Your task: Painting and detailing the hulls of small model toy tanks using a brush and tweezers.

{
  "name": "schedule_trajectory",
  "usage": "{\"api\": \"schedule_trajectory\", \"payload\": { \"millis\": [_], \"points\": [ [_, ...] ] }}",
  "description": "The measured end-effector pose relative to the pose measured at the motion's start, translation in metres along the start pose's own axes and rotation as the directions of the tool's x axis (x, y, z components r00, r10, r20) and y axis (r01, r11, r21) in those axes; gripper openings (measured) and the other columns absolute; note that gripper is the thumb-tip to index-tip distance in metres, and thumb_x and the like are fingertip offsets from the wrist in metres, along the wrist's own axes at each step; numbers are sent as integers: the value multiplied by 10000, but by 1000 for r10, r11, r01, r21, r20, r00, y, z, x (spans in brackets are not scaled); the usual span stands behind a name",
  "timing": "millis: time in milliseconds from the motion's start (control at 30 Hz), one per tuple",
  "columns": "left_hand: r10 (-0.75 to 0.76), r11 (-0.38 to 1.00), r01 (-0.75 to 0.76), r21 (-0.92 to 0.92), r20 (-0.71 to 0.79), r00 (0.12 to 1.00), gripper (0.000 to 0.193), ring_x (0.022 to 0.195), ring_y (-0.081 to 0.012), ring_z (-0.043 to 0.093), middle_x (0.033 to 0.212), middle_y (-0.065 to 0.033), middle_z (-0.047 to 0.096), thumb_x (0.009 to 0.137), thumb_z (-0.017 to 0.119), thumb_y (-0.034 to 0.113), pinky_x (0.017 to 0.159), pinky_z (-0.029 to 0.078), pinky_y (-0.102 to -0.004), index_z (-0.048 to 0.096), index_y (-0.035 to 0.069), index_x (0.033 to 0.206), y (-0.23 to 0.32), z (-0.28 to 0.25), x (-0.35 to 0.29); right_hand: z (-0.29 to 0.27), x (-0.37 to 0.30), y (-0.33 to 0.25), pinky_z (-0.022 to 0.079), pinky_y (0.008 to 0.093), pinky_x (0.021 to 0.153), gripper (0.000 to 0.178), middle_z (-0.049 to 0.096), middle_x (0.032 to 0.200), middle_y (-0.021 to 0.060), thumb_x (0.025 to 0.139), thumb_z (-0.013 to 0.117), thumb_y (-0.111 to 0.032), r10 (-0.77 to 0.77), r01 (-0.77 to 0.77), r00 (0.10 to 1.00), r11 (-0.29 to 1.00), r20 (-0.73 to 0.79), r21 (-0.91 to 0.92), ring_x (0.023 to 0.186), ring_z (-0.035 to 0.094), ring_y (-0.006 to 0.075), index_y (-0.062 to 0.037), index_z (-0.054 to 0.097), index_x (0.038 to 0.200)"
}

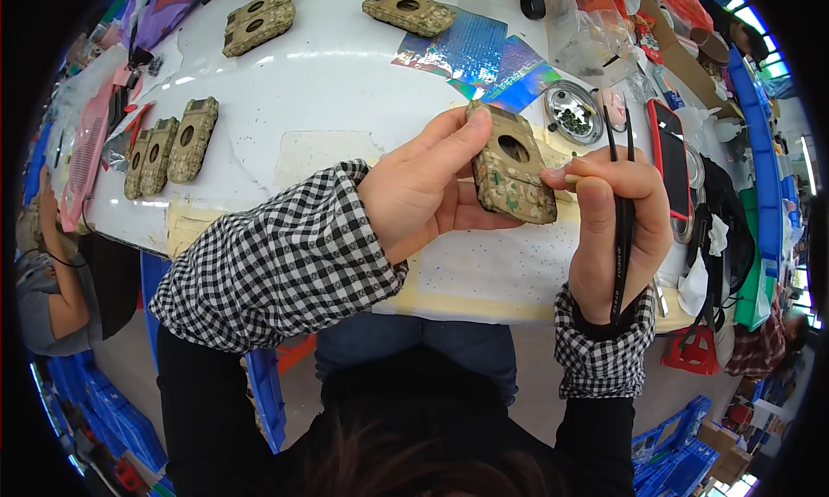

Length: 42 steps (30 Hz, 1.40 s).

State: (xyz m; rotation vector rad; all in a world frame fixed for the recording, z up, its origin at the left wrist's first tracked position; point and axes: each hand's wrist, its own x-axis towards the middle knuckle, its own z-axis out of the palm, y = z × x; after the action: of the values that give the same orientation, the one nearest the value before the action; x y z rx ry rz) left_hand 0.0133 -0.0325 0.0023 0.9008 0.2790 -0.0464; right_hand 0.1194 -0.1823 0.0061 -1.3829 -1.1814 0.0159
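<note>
My left hand [423, 177] is closed around the edge of a camouflage-painted toy tank hull [528, 190], tilted, with a round hole in its top. My right hand [635, 208] keeps black tweezers [623, 246] against its palm, their tips pointing away from me. Its thumb and index finger pinch a small, thin pale piece [570, 178] at the hull's right edge; the fingers partly cover it and its kind is unclear. Beyond the hands, a round clear dish [573, 113] contains tiny dark green parts.
Similar hulls stand at the left [193, 140] and far side [259, 20] of the white table. Shiny iridescent sheets [466, 48] lie beyond my hands. A phone in a red case [669, 160] is right of my right hand, near clear plastic bags [587, 35]. Another person sits at far left.
</note>
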Motion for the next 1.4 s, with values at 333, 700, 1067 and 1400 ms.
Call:
{"api": "schedule_trajectory", "payload": {
  "millis": [333,700,1067,1400],
  "points": [
    [38,999,-38,-32,-1,999,535,1071,-242,583,1236,-147,497,984,325,438,916,507,-376,285,51,1351,-1,-6,3,-17,-9,2,459,258,716,98,615,845,102,907,570,-73,38,-80,961,987,-275,-142,771,600,147,24,556,914],
    [107,991,-110,-78,-48,993,535,1021,-253,597,1207,-169,498,975,372,420,904,514,-389,293,15,1315,-3,-13,6,-22,-5,14,428,303,607,110,571,759,92,755,694,-2,-72,32,997,709,-28,-704,680,547,211,-10,618,833],
    [131,984,-150,-94,-180,975,475,1104,-209,570,1228,-112,551,991,327,389,925,498,-366,392,47,1314,1,-10,3,-24,-51,-25,431,358,914,764,567,1123,205,837,583,-501,254,-256,966,930,-41,-266,1012,608,277,81,344,1270],
    [158,982,-174,-76,-175,972,483,1098,-207,574,1232,-111,547,985,344,384,911,507,-371,404,26,1304,0,-10,4,-17,-56,-3,447,261,782,150,656,890,100,843,640,-52,442,-438,893,897,87,-68,857,595,165,47,626,954]
  ]
}}
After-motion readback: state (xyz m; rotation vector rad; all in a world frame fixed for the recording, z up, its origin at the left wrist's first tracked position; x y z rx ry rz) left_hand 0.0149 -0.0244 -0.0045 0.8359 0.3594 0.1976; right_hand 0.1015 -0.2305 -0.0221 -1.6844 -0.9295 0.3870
